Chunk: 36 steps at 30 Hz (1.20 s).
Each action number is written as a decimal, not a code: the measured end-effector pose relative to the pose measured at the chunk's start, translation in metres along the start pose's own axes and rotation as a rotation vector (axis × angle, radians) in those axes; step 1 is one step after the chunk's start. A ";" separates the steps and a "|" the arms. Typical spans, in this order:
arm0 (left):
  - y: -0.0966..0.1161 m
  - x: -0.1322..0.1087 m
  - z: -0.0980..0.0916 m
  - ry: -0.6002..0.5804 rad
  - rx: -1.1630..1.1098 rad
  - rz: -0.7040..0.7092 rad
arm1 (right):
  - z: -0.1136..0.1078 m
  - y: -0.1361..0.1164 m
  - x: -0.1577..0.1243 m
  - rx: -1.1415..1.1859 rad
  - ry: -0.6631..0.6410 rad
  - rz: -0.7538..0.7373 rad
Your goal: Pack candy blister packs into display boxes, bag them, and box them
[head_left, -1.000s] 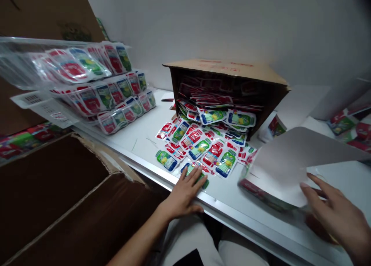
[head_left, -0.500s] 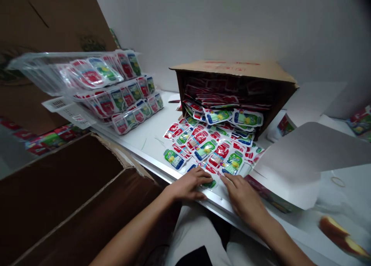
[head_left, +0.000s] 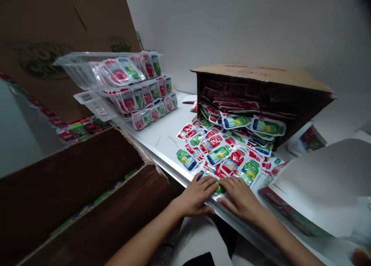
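Small red, green and blue printed packets (head_left: 218,154) lie in a loose, overlapping pile on the white table, spilling from a cardboard box on its side. At the table's front edge, my left hand (head_left: 199,194) rests with stretched fingers on the nearest packets, its thumb low by the edge. Beside it, almost touching, my right hand (head_left: 241,197) lies over the same packets, fingers extended and thumb apart. A green packet (head_left: 220,188) shows partly between the two hands; the rest of it is hidden under the fingers.
The tipped box (head_left: 263,74) stands behind the pile. Clear plastic trays (head_left: 145,98) of packets are stacked at the left. A large open carton (head_left: 87,181) fills the lower left, with green packs inside. At the right lies a white-lined display box (head_left: 321,181).
The view has shifted, so the table things appear farther right or left-edge items show more. My right hand has moved in against my left hand, narrowing the gap over the nearest packets.
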<state>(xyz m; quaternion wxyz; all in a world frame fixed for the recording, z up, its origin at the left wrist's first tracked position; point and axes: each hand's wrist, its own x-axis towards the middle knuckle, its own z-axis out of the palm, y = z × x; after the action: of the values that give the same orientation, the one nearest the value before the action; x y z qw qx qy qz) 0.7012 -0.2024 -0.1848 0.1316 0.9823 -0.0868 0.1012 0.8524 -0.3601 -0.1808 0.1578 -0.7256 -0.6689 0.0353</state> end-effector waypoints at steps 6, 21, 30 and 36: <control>-0.002 -0.002 -0.009 0.081 0.033 0.100 | -0.006 -0.007 -0.019 0.183 -0.065 -0.019; 0.031 -0.018 -0.039 0.693 -1.176 -0.770 | -0.007 0.043 0.087 -0.065 0.131 0.089; 0.032 -0.014 -0.037 0.688 -1.075 -0.579 | -0.018 0.020 0.061 0.496 0.348 0.244; 0.025 0.003 -0.002 0.809 -1.099 -0.611 | -0.007 -0.003 0.008 1.230 0.332 0.280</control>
<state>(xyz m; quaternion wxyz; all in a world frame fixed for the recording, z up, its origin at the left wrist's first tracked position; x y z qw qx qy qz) 0.6985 -0.2262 -0.1768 0.6474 0.6416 0.2070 0.3555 0.8527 -0.3533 -0.1722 0.6394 -0.5789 -0.3925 0.3194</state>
